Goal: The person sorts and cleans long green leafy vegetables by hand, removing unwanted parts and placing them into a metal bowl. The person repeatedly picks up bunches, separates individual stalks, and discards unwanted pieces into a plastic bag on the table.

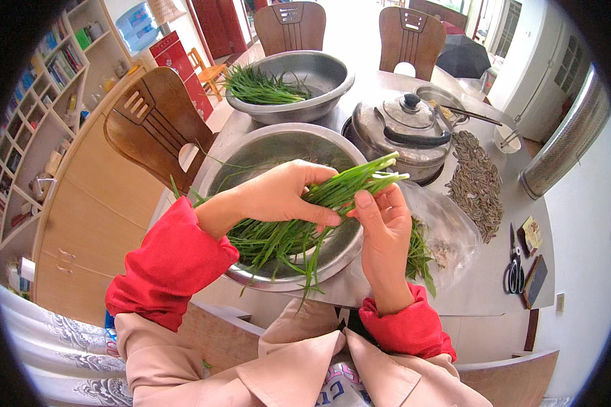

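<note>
My left hand (280, 196) is closed around a bunch of long green chives (280, 239), whose pale cut ends point to the upper right. At those ends, the thumb and fingers of my right hand (384, 219) pinch some of the stems. Below the bunch stands a metal basin (346, 264), over which the leaf ends hang down, some past its near rim. Farther back, a second metal basin (331, 94) holds another heap of chives (265, 89). To the right of my right hand, green leaves and scraps lie on a clear plastic bag (458, 234).
A lidded pot (402, 132) is set into the metal table (519, 274). To its right are a pile of striped seeds (473, 183), a pan with chopsticks, a white bowl (506, 138) and a metal flue pipe (565, 137). Scissors (514, 269) lie near the right edge. Wooden chairs surround the table.
</note>
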Demonstrator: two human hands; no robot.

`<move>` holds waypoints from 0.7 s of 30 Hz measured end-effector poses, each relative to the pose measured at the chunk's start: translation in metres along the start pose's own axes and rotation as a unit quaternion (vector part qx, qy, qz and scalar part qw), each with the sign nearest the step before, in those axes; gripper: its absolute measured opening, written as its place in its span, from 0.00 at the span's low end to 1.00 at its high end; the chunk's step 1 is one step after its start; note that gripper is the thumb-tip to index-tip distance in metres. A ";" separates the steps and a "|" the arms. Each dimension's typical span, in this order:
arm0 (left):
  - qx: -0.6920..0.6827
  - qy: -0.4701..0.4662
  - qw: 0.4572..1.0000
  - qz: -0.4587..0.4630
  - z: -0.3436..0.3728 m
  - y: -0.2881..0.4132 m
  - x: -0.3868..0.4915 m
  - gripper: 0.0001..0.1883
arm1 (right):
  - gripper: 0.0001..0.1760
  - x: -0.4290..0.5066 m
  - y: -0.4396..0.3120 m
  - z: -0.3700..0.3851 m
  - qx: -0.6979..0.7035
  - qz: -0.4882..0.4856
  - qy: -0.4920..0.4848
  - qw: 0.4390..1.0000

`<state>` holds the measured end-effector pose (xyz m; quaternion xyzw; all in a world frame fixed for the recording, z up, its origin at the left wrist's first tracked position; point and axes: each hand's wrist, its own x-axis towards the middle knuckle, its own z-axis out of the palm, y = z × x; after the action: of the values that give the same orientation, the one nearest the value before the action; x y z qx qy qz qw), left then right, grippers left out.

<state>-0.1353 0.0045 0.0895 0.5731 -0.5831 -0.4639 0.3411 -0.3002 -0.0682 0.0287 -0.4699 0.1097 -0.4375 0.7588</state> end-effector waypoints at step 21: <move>0.048 0.087 0.995 -0.024 0.011 0.000 -0.013 0.17 | 0.21 -0.004 0.003 0.010 -0.047 -0.032 0.061 0.997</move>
<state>-0.1442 0.0192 0.0872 0.6407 -0.5589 -0.3923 0.3511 -0.2952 -0.0585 0.0305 -0.4813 0.1608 -0.4837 0.7131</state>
